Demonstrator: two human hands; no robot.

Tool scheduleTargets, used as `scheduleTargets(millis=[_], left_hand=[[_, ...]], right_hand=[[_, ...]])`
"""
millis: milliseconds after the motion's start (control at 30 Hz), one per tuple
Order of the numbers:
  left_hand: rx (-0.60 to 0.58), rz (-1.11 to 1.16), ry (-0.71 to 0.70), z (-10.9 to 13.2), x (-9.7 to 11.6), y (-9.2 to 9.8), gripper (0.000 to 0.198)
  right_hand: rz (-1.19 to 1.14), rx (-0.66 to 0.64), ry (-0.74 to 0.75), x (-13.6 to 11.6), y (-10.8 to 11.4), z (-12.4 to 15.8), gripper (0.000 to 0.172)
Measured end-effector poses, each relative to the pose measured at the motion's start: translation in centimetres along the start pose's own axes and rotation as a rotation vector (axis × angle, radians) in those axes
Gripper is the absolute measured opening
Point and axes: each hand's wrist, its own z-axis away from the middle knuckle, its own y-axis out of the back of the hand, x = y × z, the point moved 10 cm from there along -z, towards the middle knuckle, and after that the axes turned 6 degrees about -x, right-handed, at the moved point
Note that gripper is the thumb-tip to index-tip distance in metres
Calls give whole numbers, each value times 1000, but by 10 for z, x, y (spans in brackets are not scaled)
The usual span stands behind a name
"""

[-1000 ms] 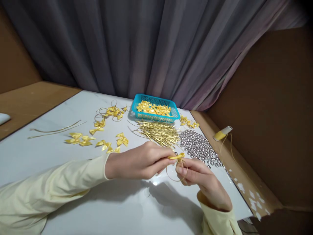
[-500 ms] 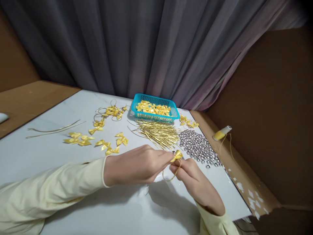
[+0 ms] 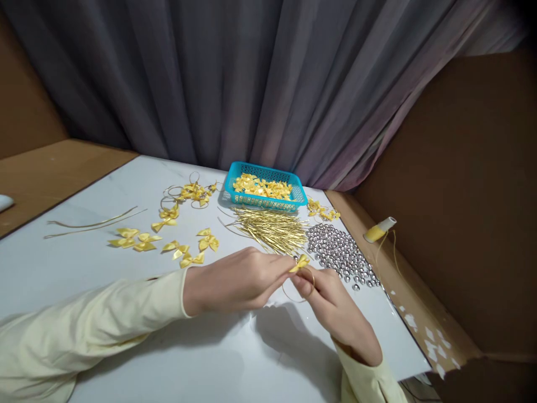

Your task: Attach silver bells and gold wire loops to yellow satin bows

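Observation:
My left hand (image 3: 247, 280) is closed, its fingertips pinching a small yellow ribbon bow (image 3: 300, 262) above the white table. My right hand (image 3: 329, 296) meets it from the right, thumb and fingers pressed together at the bow's lower side. From the bow hangs a thin gold cord (image 3: 296, 299), bent into a loop that passes in front of the right fingers. A small silver bit shows at the bow's top edge. The fingertips partly hide where bow and cord join. Just beyond the hands lies a bundle of gold cords (image 3: 272, 229).
A teal basket (image 3: 302, 197) of yellow bows stands at the back. Silver beads (image 3: 342, 254) are spread at the right, near a yellow thread spool (image 3: 377, 230). Loose bows (image 3: 146, 240) and looped bows (image 3: 195, 193) lie left, beside two cords (image 3: 92, 224).
Both hands have drawn slightly closer together, and the bow has shifted a little left and down. The cord loop has turned, now crossing in front of the right fingers.

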Motion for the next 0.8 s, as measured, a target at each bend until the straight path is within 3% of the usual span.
scheduleTargets(millis=[133,233,300,467,567,667,800], left_hand=[[-29,117,62,-2,-5,1,24],[-33,118,80,-2,-6,2,26],[-44,118,79,-2,-6,2,25],[-72,127,82,-3,-7,0,22],[-101,158,77,-4,-6,0,21],[-139,212,80,-6,-4,0,21],[-240,320,113,-7,-6,-4,24]], right_hand=[[-472,27,-34,14,7,1,11],[-795,-44,-76,21,2,-2,23],[-867,-86,-108,24,-1,-4,21],[-848,-139,-116,29,0,-8,16],[-816,-153,-129,34,0,-6,23],[-645,-196,-92,27,-1,-2,35],[-382,-275,-33,13,-5,6,24]])
